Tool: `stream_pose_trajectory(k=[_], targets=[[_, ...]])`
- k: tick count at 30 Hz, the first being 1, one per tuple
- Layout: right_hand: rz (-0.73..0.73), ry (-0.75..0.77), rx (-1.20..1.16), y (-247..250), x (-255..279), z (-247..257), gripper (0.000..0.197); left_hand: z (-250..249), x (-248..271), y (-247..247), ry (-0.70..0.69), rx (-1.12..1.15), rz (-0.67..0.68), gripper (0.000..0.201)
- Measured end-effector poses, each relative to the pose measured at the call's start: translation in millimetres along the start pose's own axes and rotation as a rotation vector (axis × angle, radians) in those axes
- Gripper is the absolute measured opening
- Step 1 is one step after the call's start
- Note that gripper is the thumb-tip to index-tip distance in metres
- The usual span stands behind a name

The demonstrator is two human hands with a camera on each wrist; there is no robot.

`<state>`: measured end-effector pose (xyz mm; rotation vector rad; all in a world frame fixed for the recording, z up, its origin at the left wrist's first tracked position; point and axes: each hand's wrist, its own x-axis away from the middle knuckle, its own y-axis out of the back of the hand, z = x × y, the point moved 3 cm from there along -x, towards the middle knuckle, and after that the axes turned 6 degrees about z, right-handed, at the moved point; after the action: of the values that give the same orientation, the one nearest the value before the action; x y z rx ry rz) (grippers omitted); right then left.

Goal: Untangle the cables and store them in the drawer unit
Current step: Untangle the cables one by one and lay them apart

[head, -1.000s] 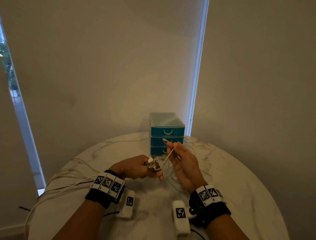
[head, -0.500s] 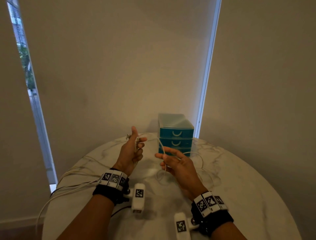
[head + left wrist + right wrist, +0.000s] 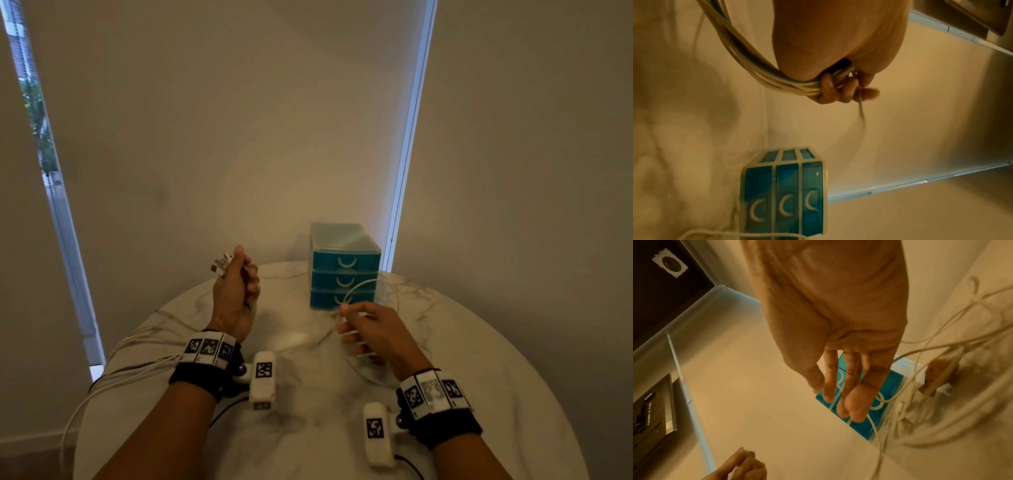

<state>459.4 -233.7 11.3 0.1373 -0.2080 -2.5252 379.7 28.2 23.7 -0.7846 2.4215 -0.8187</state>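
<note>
My left hand (image 3: 238, 284) is raised above the table's far left and grips a bundle of white cables (image 3: 760, 68). Their plug ends (image 3: 221, 265) stick out past the thumb. My right hand (image 3: 363, 329) hovers in front of the teal three-drawer unit (image 3: 344, 270), fingers nearly straight. One thin white cable (image 3: 368, 284) arcs over the thumb and runs between the fingertips (image 3: 857, 412). All three drawers (image 3: 783, 194) look shut. In the right wrist view the left hand (image 3: 742, 465) shows at the bottom edge.
The round white marble table (image 3: 308, 438) carries loose cable loops (image 3: 371, 380) under my right hand and a tangle (image 3: 941, 402) beside the drawer unit. More white cables (image 3: 130, 359) trail off the table's left edge. Blinds hang close behind the table.
My hands have drawn apart. The left hand rose and went left with the plug ends. The right hand's fingers straightened, and it sank toward the table with the cable running through them.
</note>
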Motion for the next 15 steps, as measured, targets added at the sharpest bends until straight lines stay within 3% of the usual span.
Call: stream_pose_trajectory(k=[3, 5, 8, 13, 15], targets=[[-0.192, 0.004, 0.022, 17.1, -4.1, -7.2, 0.016, -1.3, -1.2, 1.2, -0.003, 0.064, -0.014, 0.031], [-0.245, 0.058, -0.01, 21.8, -2.8, -6.0, 0.012, -1.0, -1.9, 0.0, 0.009, 0.083, 0.015, 0.032], [-0.234, 0.152, -0.191, 23.0, -5.3, -1.8, 0.014, 1.6, -0.3, -3.2, 0.056, 0.032, 0.056, 0.035], [-0.085, 0.162, -0.854, 26.2, -5.5, 12.9, 0.03, 1.1, 6.7, -10.5, 0.057, -0.223, 0.127, 0.034], [-0.117, 0.215, -0.871, 23.4, -4.9, 19.9, 0.029, 0.5, 13.3, -17.4, 0.066, -0.361, 0.179, 0.036]])
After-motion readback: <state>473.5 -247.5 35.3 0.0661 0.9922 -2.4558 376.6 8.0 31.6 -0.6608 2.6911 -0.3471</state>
